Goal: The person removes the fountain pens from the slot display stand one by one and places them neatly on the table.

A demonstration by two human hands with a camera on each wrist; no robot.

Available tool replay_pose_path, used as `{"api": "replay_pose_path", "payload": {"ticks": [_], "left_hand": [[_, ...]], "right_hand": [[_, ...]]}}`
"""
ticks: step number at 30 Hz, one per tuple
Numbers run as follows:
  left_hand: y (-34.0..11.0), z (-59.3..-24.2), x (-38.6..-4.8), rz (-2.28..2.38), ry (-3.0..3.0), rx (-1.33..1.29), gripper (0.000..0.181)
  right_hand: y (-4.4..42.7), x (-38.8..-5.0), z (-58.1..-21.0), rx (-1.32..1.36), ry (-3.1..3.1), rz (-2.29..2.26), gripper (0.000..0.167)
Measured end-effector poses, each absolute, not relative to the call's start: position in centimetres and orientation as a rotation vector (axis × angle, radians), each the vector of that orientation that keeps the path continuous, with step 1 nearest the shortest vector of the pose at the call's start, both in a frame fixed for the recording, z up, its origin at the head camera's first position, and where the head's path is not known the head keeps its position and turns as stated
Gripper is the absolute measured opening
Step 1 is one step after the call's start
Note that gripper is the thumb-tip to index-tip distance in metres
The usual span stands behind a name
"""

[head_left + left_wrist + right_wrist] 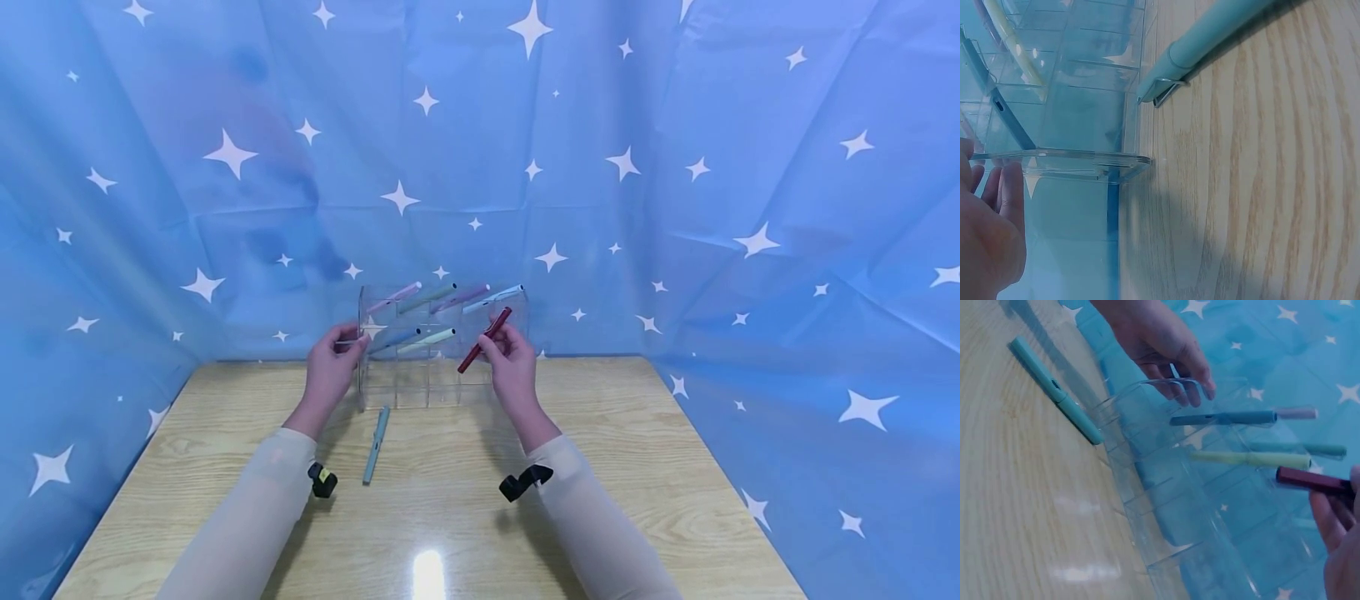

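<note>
A clear plastic pen rack (412, 396) with several compartments stands near the back of the table. My left hand (334, 360) grips its left side panel between thumb and fingers. In my right hand (515, 364) I pinch a dark red pen (483, 342), held slanted in front of the rack's right part. The upper row bears a pink pen (395, 297), a dark green pen (429, 298), a purple pen (461, 297) and a light blue pen (492, 299). Lower down lie a blue pen (1229, 418) and a pale green pen (427, 341).
A teal pen (376, 446) lies on the wooden table (637, 500) in front of the rack's left end. Behind the rack hangs a blue curtain (480, 167) with white stars. Black wrist cameras sit on both sleeves.
</note>
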State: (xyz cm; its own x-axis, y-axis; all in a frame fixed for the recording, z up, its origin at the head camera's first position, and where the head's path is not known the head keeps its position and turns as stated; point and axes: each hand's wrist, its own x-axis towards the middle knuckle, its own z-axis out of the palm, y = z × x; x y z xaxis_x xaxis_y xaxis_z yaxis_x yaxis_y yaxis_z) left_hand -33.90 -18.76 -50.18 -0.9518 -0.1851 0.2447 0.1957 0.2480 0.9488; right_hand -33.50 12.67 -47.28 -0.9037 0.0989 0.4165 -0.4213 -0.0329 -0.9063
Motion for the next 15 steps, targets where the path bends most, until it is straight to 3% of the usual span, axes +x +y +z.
{"api": "replay_pose_path", "payload": {"ticks": [7, 15], "left_hand": [[-18.9, -50.3, -33.9, -1.761, -2.221, -0.003, 0.047], [-18.8, -50.4, -34.1, -1.783, -2.197, -0.005, 0.044]], "right_hand": [[12.3, -32.4, -47.8, 0.356, -1.897, 2.116, 0.050], [11.7, -30.9, -48.3, 0.374, -1.990, 2.131, 0.058]]}}
